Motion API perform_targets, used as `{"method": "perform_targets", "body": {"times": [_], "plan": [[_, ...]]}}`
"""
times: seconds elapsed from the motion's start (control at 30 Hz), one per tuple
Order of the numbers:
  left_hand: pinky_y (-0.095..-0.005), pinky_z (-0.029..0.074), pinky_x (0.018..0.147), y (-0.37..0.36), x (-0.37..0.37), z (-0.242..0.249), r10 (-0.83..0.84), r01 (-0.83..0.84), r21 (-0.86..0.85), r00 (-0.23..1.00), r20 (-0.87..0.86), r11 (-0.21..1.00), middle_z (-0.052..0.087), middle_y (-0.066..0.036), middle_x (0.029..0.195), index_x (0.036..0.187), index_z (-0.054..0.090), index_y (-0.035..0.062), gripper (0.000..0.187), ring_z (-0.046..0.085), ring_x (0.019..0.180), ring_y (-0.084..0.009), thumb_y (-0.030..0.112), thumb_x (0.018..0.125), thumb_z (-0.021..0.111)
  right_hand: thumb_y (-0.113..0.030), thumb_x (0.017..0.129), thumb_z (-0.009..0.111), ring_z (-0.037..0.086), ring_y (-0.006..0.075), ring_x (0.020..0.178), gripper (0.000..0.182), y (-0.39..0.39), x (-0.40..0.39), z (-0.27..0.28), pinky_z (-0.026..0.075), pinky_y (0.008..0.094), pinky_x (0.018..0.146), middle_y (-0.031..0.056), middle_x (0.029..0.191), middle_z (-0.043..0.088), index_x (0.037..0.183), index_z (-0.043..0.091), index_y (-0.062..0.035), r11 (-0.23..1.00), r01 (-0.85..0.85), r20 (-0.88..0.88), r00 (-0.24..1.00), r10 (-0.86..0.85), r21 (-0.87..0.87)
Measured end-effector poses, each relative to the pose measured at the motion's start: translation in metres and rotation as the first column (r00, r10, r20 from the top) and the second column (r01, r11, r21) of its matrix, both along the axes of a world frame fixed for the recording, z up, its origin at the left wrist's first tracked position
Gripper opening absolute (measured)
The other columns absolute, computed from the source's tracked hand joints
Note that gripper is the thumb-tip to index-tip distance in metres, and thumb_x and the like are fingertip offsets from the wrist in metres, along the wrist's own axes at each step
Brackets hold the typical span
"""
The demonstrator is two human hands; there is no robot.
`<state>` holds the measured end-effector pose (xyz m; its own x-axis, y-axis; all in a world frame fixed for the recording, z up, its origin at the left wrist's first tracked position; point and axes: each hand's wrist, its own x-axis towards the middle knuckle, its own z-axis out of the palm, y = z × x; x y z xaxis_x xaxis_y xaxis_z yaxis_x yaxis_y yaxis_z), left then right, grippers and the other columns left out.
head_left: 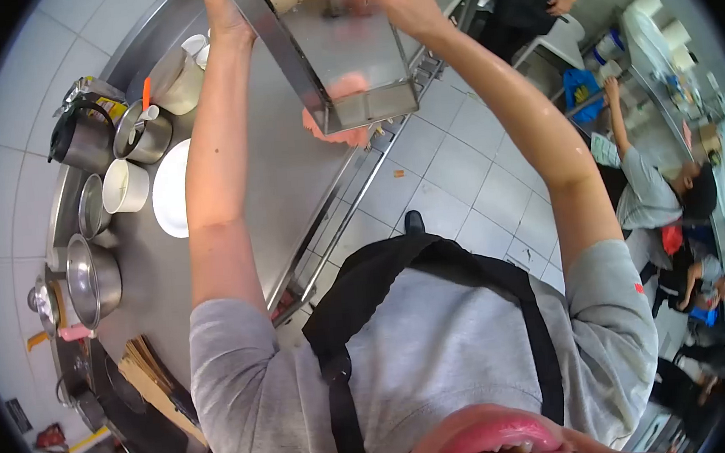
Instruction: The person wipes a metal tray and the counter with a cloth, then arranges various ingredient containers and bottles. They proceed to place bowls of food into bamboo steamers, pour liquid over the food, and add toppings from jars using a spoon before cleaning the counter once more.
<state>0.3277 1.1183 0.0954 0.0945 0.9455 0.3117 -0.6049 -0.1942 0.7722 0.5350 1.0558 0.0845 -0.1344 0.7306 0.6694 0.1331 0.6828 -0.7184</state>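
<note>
A deep rectangular metal pan [370, 105] is held tilted over the edge of the steel counter, at the top of the view. My left hand [229, 14] is closed on its left rim, partly cut off by the frame. At its right side, my right hand [403, 3] is closed on the rim, with the thumb over the inside; the fingertips are partly out of view. A blurred red-orange smear shows inside the pan near my right thumb. Under the pan's near end, a pink cloth [321, 127] lies at the counter's edge.
Along the wall side of the steel counter [284, 199] stand a white plate [172, 190], a white tub [126, 186], metal bowls [94, 282], a dark jug [81, 138] and a pot [143, 137]. A person in a dark apron [524, 5] stands across the tiled floor; others work on the right.
</note>
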Motion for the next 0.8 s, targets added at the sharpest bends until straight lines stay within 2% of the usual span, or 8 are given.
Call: {"method": "perform_targets", "body": {"times": [0.03,0.1,0.17,0.23,0.3,0.57,0.67,0.8], "plan": [[-0.0281,0.047,0.049,0.006,-0.002,-0.001,0.018,-0.018,0.024,1.000,-0.013,1.000,0.058,-0.008,0.068,0.084,0.058,0.0019,0.033,0.055,0.055,-0.0193,0.032,0.073,0.053,-0.026,0.084,0.055,0.049,0.0259,0.106,0.056,0.012,0.002,-0.002,0.038,0.0353,0.091,0.0170,0.121,0.046,0.129,0.033,-0.0014,0.924,0.214,0.126,0.956,-0.265,0.318],[-0.0283,0.047,0.049,0.013,-0.003,-0.005,0.062,-0.061,0.032,0.997,-0.034,0.998,0.058,-0.008,0.068,0.085,0.059,0.0027,0.030,0.054,0.054,-0.0186,0.030,0.073,0.054,-0.027,0.081,0.057,0.044,0.0279,0.112,0.058,0.028,0.008,-0.010,0.035,0.0368,0.093,0.0185,0.121,0.045,0.128,0.034,-0.0008,0.992,0.026,0.036,0.999,-0.031,0.123],[-0.0278,0.046,0.048,0.015,-0.005,-0.010,0.184,-0.176,0.128,0.982,-0.053,0.976,0.059,-0.008,0.066,0.083,0.060,0.0026,0.028,0.056,0.054,-0.0179,0.030,0.076,0.056,-0.025,0.080,0.058,0.043,0.0283,0.113,0.058,0.041,0.008,-0.022,0.035,0.0364,0.092,0.0185,0.123,0.044,0.128,0.034,-0.0006,0.939,0.146,0.116,0.975,-0.191,0.312],[-0.0323,0.044,0.072,0.013,-0.009,-0.013,0.290,-0.268,0.125,0.929,-0.229,0.955,0.058,-0.014,0.094,0.104,0.054,0.0001,0.054,0.055,0.085,-0.0227,0.036,0.064,0.055,-0.022,0.082,0.055,0.050,0.0239,0.100,0.042,0.047,0.000,-0.038,0.039,0.0339,0.085,0.0159,0.109,0.053,0.116,0.045,0.0006,0.889,0.209,-0.003,0.974,-0.227,0.407],[-0.0319,0.043,0.076,0.010,-0.007,-0.029,0.398,-0.327,0.306,0.893,-0.211,0.894,0.056,-0.014,0.103,0.110,0.051,-0.0002,0.058,0.055,0.091,-0.0233,0.034,0.063,0.056,-0.042,0.077,0.058,0.044,0.0265,0.106,0.067,0.062,0.000,-0.063,0.037,0.0351,0.088,0.0136,0.123,0.043,0.127,0.036,-0.0029,0.957,0.020,0.021,0.999,-0.027,0.288],[-0.0324,0.041,0.082,-0.008,-0.012,-0.026,0.311,-0.222,0.353,0.924,-0.221,0.909,0.051,-0.011,0.112,0.115,0.046,0.0010,0.064,0.052,0.099,-0.0228,0.031,0.059,0.059,-0.051,0.082,0.049,0.048,0.0238,0.103,0.067,0.070,0.001,-0.060,0.040,0.0337,0.086,0.0135,0.113,0.047,0.127,0.037,-0.0027,0.952,-0.069,-0.072,0.993,0.094,0.299],[-0.0319,0.041,0.083,-0.013,-0.013,-0.024,0.290,-0.210,0.326,0.932,-0.218,0.922,0.050,-0.010,0.112,0.117,0.046,0.0015,0.066,0.052,0.099,-0.0212,0.031,0.059,0.059,-0.053,0.088,0.035,0.057,0.0152,0.085,0.061,0.099,0.012,-0.034,0.044,0.0262,0.071,0.0094,0.097,0.058,0.124,0.038,-0.0036,0.942,-0.309,-0.209,0.937,0.279,-0.131],[-0.0313,0.042,0.083,-0.013,-0.018,-0.025,0.308,-0.238,0.269,0.916,-0.258,0.933,0.050,-0.010,0.114,0.118,0.045,0.0022,0.063,0.051,0.100,-0.0190,0.027,0.061,0.057,-0.047,0.091,0.035,0.057,0.0163,0.086,0.055,0.117,0.007,0.000,0.046,0.0280,0.071,0.0105,0.099,0.059,0.121,0.041,-0.0019,0.865,-0.473,-0.240,0.870,0.430,-0.166]]}}
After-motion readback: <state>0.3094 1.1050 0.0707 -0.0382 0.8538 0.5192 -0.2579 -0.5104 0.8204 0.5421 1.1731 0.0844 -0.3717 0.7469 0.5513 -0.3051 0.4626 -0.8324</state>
